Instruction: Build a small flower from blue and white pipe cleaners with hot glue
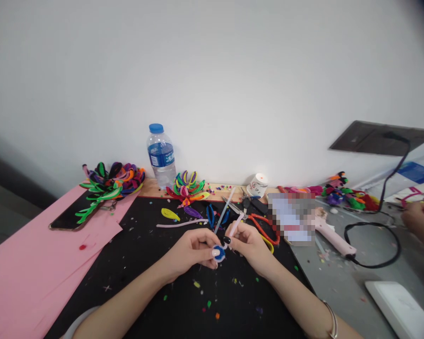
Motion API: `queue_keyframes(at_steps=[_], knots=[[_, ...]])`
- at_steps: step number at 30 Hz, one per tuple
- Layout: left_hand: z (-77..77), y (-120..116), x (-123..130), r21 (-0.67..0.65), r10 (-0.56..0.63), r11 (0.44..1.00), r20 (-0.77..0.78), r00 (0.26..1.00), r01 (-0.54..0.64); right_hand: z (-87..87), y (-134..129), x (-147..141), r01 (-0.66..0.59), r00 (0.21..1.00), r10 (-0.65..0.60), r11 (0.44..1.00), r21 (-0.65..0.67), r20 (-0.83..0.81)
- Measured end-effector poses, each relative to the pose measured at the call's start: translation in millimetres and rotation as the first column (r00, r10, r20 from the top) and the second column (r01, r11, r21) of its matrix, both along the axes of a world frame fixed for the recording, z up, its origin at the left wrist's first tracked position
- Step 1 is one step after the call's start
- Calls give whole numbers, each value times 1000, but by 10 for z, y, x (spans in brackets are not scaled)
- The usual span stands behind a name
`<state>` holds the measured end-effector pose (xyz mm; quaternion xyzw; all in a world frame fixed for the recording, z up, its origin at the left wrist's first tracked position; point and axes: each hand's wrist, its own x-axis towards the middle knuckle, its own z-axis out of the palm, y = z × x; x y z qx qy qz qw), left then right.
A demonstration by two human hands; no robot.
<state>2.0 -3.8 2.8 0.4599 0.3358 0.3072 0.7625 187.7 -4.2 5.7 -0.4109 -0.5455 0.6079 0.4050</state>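
Note:
Near the middle of the black mat, my left hand (192, 252) pinches a small round coil of blue pipe cleaner (219, 254) with a pale edge, thumb on top. My right hand (252, 247) is closed on a pale pink pipe cleaner (236, 226), which seems to run to the coil's edge. Just beyond my fingers lies a thin pale stick or strip (223, 211); its lower end is hidden. Scissors with orange handles (273, 230) lie beyond my right hand. Yellow (170, 214), purple (193, 213) and blue pipe cleaner loops (211, 215) lie beyond my left hand.
A water bottle (161, 157) stands by the wall, between colourful pipe cleaner bundles (118, 179). A phone (72, 214) rests on pink paper (31, 259). To the right are a corded pink glue gun (335, 240), a white box (401, 306) and another person's hand (422, 219).

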Motion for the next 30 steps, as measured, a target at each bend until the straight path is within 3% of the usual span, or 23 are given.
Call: queue_keyframes(at_steps=[11, 22, 30], knots=[[-8, -21, -19, 3, -41, 999, -10, 999, 41, -31, -33, -34, -62, 993, 52, 994, -94, -106], [-8, -6, -12, -31, -32, 999, -4, 999, 31, -31, -16, -39, -54, 990, 41, 994, -91, -139], [-11, -22, -16, -74, -15, 997, 71, 997, 20, -43, 3, -13, -175, 970, 156, 980, -90, -184]])
